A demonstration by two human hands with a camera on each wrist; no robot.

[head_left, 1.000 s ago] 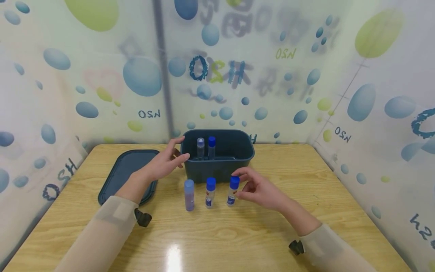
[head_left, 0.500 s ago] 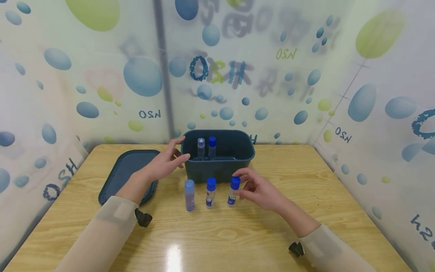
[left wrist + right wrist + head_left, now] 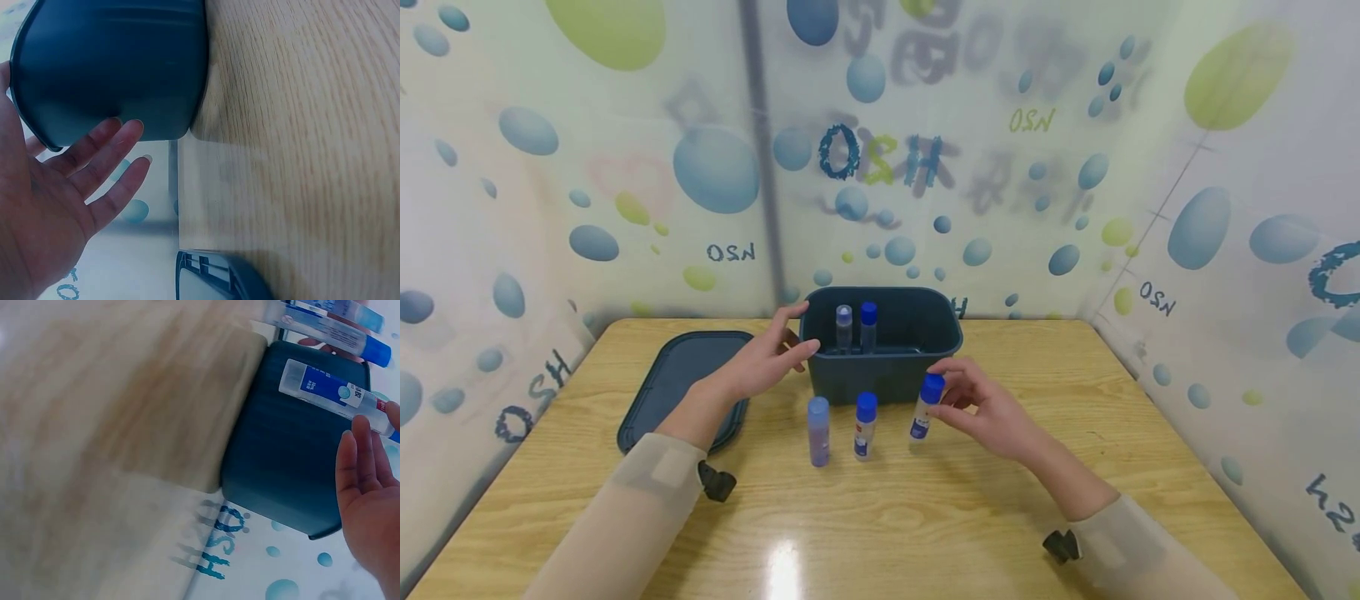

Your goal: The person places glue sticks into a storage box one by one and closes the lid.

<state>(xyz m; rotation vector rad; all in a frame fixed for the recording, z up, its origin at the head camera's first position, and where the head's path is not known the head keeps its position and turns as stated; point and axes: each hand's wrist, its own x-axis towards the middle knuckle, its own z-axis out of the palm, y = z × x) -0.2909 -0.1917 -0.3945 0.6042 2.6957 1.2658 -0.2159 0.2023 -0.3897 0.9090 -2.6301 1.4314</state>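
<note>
- Since half a second ago, the right hand (image 3: 988, 415) has moved a little up and to its right, and the held tube (image 3: 922, 418), which stood upright, leans now with its cap to the right.
- Right hand's grip is narrow: thumb and fingers pinch this tube near the blue cap. It is just before the front wall of the dark box (image 3: 876, 379); whether its base is free from the table (image 3: 1000, 533), I cannot tell.
- Left hand (image 3: 763, 360) has its fingers apart and relaxed, touching the left end of the box, and is not closed round any thing.
- Around, the dark lid (image 3: 688, 367) lies flat to the left of the box, partly covered by the left hand and forearm. Behind the table there is a printed curtain (image 3: 730, 283).
- The front wall of the box stands between the outer tubes and the inner ones.
- Counted: five tubes. Three are before the box: the held one, the middle tube (image 3: 864, 429) and the light-blue tube (image 3: 818, 433), these last two upright. Two stand inside, the pale-capped tube (image 3: 844, 327) and the blue-capped tube (image 3: 868, 327). One box, one lid.
</note>
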